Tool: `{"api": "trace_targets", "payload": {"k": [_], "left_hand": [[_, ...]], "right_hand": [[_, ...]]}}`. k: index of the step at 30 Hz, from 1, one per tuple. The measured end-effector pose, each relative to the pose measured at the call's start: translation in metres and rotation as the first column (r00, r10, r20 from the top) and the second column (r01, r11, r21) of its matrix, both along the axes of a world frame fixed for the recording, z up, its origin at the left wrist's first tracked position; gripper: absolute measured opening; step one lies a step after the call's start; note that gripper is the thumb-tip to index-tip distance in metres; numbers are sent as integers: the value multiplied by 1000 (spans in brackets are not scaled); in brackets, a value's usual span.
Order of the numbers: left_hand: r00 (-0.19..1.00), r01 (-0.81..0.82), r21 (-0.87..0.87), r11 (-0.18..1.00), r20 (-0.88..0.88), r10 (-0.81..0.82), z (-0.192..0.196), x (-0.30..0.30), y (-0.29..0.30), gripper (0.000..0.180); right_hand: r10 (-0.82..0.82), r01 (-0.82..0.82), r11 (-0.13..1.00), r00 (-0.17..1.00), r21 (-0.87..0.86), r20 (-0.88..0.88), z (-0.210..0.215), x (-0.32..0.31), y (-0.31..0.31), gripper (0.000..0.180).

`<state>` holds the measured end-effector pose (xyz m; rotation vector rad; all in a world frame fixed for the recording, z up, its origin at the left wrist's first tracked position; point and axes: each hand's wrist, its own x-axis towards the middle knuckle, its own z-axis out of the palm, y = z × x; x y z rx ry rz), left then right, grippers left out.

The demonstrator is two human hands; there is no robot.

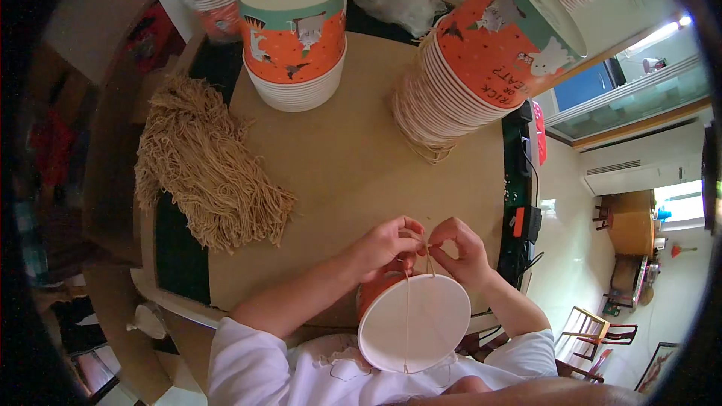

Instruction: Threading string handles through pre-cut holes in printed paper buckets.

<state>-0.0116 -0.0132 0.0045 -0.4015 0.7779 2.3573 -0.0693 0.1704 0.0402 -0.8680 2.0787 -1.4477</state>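
Note:
A paper bucket lies tilted against my body, its white mouth turned up toward me and its orange outside just showing at the left. A beige string runs down across the mouth from the upper rim. At that rim, my left hand is closed with thumb and fingertips pinching the string. My right hand pinches it too, thumb against forefinger, close beside the left. Between the fingertips the strands come together above the rim; whether they are knotted is too small to tell.
A heap of cut beige strings lies at the left of the brown tabletop. Upside-down orange bucket stacks stand behind: one at back left, another with strings hanging at back right. A black-and-orange device sits at the right edge.

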Motion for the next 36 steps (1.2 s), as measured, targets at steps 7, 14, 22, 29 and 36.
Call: {"api": "trace_targets", "payload": {"k": [7, 14, 22, 29, 36], "left_hand": [[999, -14, -13, 1000, -36, 14, 2, 1, 0, 24], [986, -105, -141, 984, -144, 85, 8, 3, 4, 26], [986, -77, -156, 985, -160, 52, 10, 3, 6, 24], [989, -45, -159, 986, -144, 22, 9, 4, 5, 21], [985, -49, -157, 986, -170, 22, 11, 3, 5, 20]], "right_hand": [[-200, 175, 977, 950, 118, 241, 2, 1, 1, 7], [-107, 81, 994, 788, 70, 606, 11, 0, 6, 14], [-149, 164, 986, 780, 32, 607, 20, -4, -3, 12], [-138, 152, 988, 786, 28, 603, 23, -4, -6, 8], [-154, 137, 988, 815, 72, 559, 23, -6, -4, 7]]}}
